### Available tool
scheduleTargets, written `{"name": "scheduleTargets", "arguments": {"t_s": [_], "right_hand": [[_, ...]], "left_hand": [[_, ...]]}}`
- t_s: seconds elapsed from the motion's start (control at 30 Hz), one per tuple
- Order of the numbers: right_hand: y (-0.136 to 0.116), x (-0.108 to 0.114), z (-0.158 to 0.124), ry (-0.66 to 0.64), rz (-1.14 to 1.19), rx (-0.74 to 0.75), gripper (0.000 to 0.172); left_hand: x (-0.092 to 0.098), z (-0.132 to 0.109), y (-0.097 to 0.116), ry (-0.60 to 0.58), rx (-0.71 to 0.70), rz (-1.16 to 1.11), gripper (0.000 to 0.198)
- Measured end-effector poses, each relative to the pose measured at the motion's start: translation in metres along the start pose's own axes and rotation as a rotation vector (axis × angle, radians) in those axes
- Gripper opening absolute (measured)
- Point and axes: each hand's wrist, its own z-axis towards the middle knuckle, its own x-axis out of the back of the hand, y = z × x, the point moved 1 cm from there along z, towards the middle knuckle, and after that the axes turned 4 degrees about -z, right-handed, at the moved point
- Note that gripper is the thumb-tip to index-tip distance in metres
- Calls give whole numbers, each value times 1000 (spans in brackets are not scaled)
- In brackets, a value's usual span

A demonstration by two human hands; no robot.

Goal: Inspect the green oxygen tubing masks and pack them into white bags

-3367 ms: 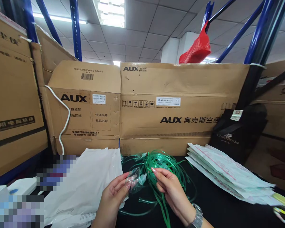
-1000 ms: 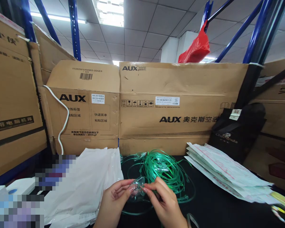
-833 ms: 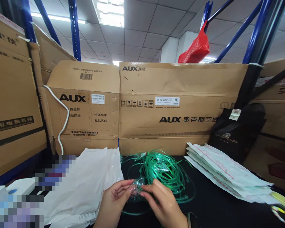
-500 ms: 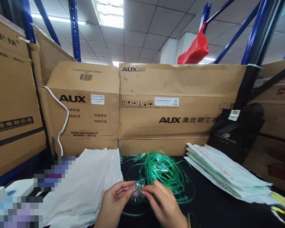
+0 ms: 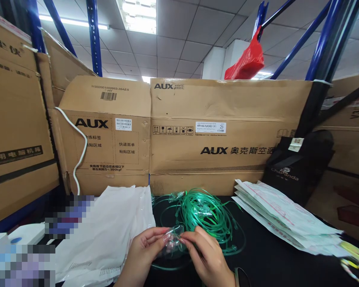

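Between my two hands is a small clear, shiny plastic piece (image 5: 174,244), perhaps a little bag; its exact kind is hard to make out. My left hand (image 5: 148,248) pinches its left side with thumb and fingertips. The closed fingertips of my right hand (image 5: 208,255) grip its right edge. Just behind the hands lies a loose coil of thin green transparent tubing (image 5: 205,215), with clear plastic parts among the loops. One strand curves along the table below the plastic piece.
White plastic mailing bags (image 5: 107,227) lie stacked at left, and more pale mailers (image 5: 284,219) at right on the black tabletop (image 5: 257,267). Large cardboard boxes (image 5: 233,103) wall off the back. A black bag (image 5: 299,167) stands at back right. A white cable (image 5: 82,147) hangs at left.
The clear plastic piece has shifted and turned slightly between my fingertips. Both hands keep nearly the same place and grip.
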Motion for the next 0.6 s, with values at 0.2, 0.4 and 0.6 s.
{"name": "scheduleTargets", "arguments": {"t_s": [0.2,0.4,0.6], "right_hand": [[1,1,0,30,42,8,14],[1,1,0,-23,21,13,13],[0,2,2,-4,6,34,13]], "left_hand": [[2,3,-3,3,-1,-2,34],[2,3,-3,11,8,-17,33],[0,2,-2,5,-1,-19,32]]}}
